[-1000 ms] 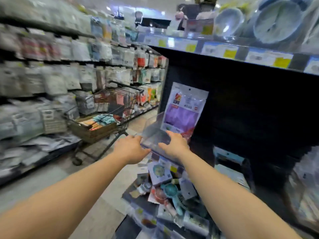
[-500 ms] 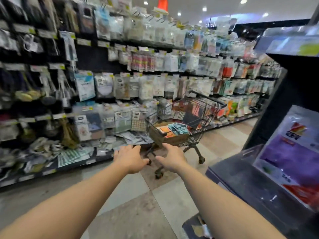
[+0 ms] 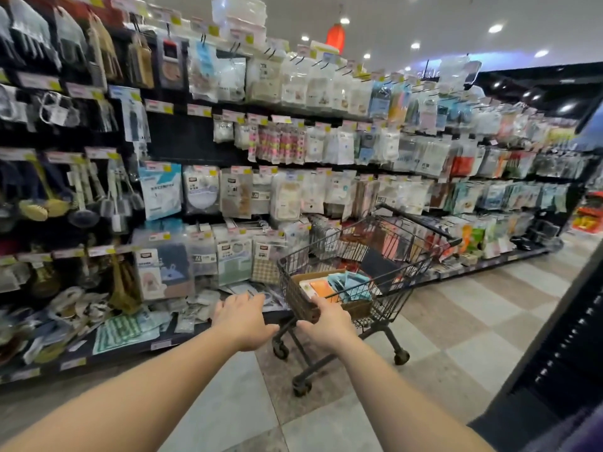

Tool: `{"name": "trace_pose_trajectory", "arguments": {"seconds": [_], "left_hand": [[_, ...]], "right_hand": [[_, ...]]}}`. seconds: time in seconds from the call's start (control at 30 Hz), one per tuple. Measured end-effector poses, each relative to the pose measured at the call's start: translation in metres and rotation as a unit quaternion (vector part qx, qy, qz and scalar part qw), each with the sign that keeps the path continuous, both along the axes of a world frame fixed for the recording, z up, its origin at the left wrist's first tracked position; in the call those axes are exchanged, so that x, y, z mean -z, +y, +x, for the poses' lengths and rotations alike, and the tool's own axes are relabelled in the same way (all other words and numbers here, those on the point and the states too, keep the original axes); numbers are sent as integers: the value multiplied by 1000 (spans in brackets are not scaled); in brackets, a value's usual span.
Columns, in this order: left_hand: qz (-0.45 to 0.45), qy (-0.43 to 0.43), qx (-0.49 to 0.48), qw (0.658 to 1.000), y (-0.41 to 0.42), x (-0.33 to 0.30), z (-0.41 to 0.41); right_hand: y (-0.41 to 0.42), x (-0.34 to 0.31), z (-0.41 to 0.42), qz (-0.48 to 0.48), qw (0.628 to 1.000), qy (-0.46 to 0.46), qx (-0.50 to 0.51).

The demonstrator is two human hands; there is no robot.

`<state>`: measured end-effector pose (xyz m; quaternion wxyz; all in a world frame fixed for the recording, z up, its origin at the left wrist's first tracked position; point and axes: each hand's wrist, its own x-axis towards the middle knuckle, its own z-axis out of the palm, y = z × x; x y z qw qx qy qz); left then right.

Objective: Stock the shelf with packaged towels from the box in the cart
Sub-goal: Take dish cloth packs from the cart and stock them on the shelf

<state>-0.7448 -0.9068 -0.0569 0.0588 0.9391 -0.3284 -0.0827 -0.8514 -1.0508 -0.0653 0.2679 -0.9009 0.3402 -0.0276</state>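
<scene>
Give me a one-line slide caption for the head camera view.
Both empty hands, left and right, reach toward a cardboard box of packaged towels in a cart.

My cart (image 3: 368, 256) stands on the floor (image 3: 456, 321) ahead, with the box (image 3: 329, 305) inside it and packaged towels (image 3: 346, 283) in the box. The long shelf (image 3: 195, 190) runs behind and left of it. My left hand (image 3: 243, 321) and right hand (image 3: 328, 324) reach out before the cart's near end.

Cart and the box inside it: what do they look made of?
Cart: dark coated metal wire, judging by the thin grid walls and tube frame. Box: brown corrugated cardboard, matte, open-topped, by its look. Packaged towels: apparently glossy plastic film.
</scene>
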Motion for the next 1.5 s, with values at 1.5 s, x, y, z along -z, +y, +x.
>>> {"name": "trace_pose_trajectory", "arguments": {"seconds": [1.5], "left_hand": [[66, 94, 93, 989, -504, 128, 415]], "right_hand": [[-503, 140, 322, 82, 970, 115, 198]]}}
